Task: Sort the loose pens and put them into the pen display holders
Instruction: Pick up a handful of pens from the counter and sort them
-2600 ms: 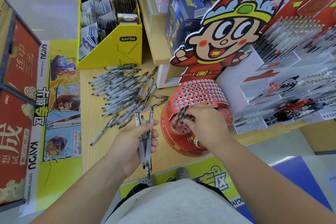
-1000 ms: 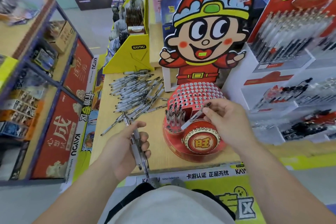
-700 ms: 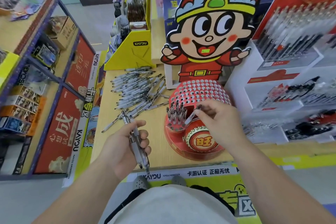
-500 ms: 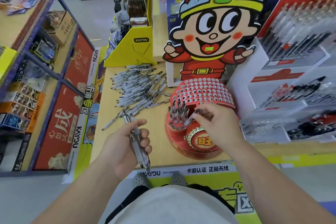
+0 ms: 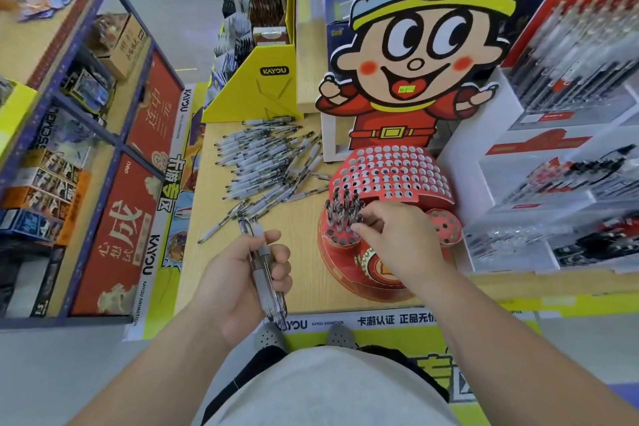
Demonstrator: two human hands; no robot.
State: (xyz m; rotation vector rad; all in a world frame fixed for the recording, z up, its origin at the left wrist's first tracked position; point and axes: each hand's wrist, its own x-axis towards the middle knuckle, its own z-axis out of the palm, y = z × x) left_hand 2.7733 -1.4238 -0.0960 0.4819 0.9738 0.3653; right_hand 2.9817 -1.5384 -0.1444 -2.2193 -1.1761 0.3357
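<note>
Through the head camera I see my left hand (image 5: 242,273) curled round a small bunch of pens (image 5: 267,275), thumb on top, the pens pointing down toward me. My right hand (image 5: 397,245) has bent fingers and pinches a single pen (image 5: 355,227) by its top, at the front holes of the red pen holder (image 5: 415,196), just beside the standing pens (image 5: 342,211) already in it. I think the step is to push this one in. To do it well, I should hold it straight up, find a free hole next to the row, and press softly. The holder looks like thin red card full of round holes, so it may bend. The pens are thin, smooth, see-through sticks with dark ends. The loose pens (image 5: 262,162) lie in a heap on the pale wood bench (image 5: 304,287), behind my left hand.
</note>
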